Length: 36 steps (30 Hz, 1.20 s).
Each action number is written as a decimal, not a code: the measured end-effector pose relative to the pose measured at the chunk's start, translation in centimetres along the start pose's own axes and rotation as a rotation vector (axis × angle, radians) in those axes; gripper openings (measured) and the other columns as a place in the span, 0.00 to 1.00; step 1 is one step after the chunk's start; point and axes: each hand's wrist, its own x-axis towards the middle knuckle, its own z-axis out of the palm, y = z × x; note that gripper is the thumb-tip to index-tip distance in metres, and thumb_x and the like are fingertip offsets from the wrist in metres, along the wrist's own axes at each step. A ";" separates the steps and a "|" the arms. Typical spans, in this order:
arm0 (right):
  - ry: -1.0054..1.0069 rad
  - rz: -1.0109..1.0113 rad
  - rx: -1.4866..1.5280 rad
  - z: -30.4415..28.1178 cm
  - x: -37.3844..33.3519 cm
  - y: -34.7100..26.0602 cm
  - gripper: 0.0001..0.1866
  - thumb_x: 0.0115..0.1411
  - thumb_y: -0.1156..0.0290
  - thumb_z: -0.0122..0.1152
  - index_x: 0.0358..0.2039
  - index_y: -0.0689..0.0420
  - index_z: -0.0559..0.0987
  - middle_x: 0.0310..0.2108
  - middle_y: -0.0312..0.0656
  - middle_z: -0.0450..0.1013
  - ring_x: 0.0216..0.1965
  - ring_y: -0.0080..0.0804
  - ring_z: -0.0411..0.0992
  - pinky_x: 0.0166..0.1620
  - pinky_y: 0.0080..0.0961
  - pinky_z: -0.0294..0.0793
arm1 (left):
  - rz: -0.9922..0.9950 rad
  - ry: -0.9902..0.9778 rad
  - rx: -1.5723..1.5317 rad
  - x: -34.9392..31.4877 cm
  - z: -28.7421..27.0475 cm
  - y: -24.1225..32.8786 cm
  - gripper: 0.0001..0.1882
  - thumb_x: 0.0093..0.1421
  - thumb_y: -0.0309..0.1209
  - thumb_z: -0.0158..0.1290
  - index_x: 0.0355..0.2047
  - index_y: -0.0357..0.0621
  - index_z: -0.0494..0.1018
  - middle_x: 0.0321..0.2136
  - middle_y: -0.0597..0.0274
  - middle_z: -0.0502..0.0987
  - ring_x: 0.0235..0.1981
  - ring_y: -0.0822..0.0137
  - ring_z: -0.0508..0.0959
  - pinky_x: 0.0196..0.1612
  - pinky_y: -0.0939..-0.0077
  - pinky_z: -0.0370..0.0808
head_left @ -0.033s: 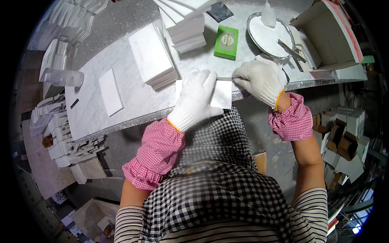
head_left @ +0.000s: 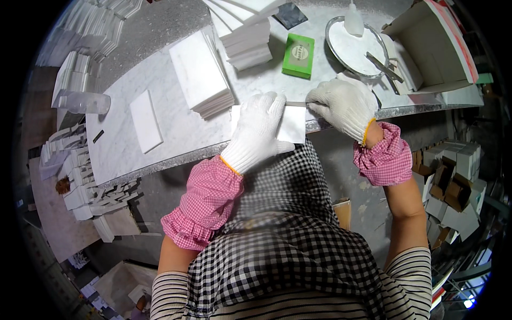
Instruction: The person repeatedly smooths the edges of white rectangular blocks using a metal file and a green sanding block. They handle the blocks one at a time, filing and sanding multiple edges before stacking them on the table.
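Observation:
My left hand (head_left: 256,125), in a white knit glove, lies with its fingers stretched out over a white tile (head_left: 293,126). Its thumb rests apart from the fingers by the tile's near edge, which overhangs the table's front. My right hand (head_left: 341,104), gloved too, is closed in a pinch on a thin grey flat strip (head_left: 296,104) along the tile's far edge. Most of that strip is hidden, so its kind is unclear. Behind my right hand stands a round bowl of white paste (head_left: 346,48), with a flat-bladed spatula (head_left: 385,67) across its rim.
A tile stack (head_left: 200,72) and a taller one (head_left: 245,45) stand beyond my left hand. A green box (head_left: 297,56) lies between them and the bowl. One tile (head_left: 145,121) lies left, near a clear plastic cup (head_left: 85,101). An open carton (head_left: 442,48) stands far right.

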 end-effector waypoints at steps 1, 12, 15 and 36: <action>0.000 0.000 -0.004 -0.1 0.0 -0.1 0.08 0.60 0.60 0.64 0.35 0.46 0.86 0.31 0.36 0.79 0.36 0.40 0.77 0.44 0.38 0.73 | 0.001 0.003 -0.006 0.0 0.0 0.0 0.50 0.37 0.43 0.75 0.59 0.38 0.66 0.54 0.45 0.71 0.56 0.43 0.70 0.60 0.50 0.70; 0.048 -0.012 0.087 2.1 -0.2 0.5 0.06 0.59 0.65 0.62 0.31 0.52 0.84 0.29 0.44 0.79 0.35 0.48 0.77 0.40 0.45 0.75 | 0.018 -0.020 -0.013 0.1 -0.2 -0.1 0.49 0.35 0.43 0.75 0.57 0.38 0.68 0.52 0.45 0.72 0.55 0.42 0.71 0.59 0.49 0.70; 0.112 -0.040 0.097 2.7 -0.4 0.5 0.07 0.58 0.66 0.61 0.30 0.54 0.83 0.28 0.47 0.79 0.34 0.51 0.77 0.39 0.47 0.75 | 0.020 -0.002 -0.006 0.0 0.0 -0.1 0.48 0.35 0.43 0.75 0.56 0.38 0.68 0.51 0.45 0.73 0.54 0.42 0.71 0.58 0.49 0.70; 0.097 -0.057 0.078 2.4 -0.6 0.6 0.08 0.60 0.63 0.60 0.32 0.54 0.82 0.28 0.47 0.78 0.35 0.51 0.77 0.40 0.47 0.76 | 0.043 0.032 0.014 -0.2 0.2 -0.1 0.53 0.34 0.43 0.76 0.60 0.37 0.66 0.53 0.44 0.72 0.54 0.42 0.72 0.58 0.51 0.70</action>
